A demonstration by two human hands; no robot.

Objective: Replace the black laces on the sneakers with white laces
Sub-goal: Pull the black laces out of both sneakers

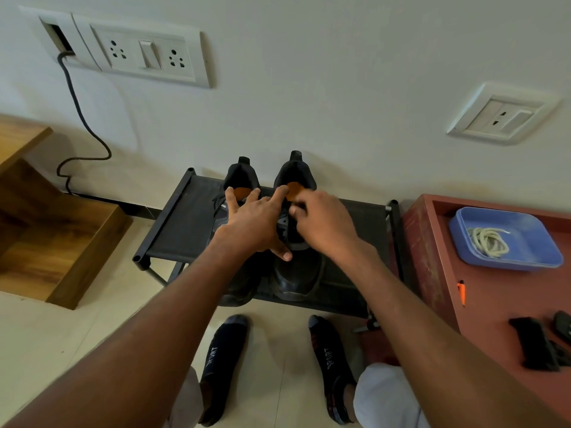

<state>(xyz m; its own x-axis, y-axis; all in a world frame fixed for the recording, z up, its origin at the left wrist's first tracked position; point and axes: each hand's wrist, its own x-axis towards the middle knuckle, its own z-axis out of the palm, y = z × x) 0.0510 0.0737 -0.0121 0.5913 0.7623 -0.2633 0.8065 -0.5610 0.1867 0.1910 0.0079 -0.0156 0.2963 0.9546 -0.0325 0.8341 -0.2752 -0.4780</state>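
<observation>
A: In the head view, our left hand [253,222] lies spread and flat over both sneakers [295,211], gripping nothing. Our right hand [324,227] curls beside it; the fingertips [295,210] seem to pinch a black lace, but we cannot tell for sure.

B: So we judge the step is unlacing. Next we must pull the lace free of its eyelets.

A: The white laces [488,242] wait far right of our fingers, in a blue tray [463,220] on the red table [494,304]. The sneakers stand on a black rack [182,223] against the wall [309,88].
</observation>
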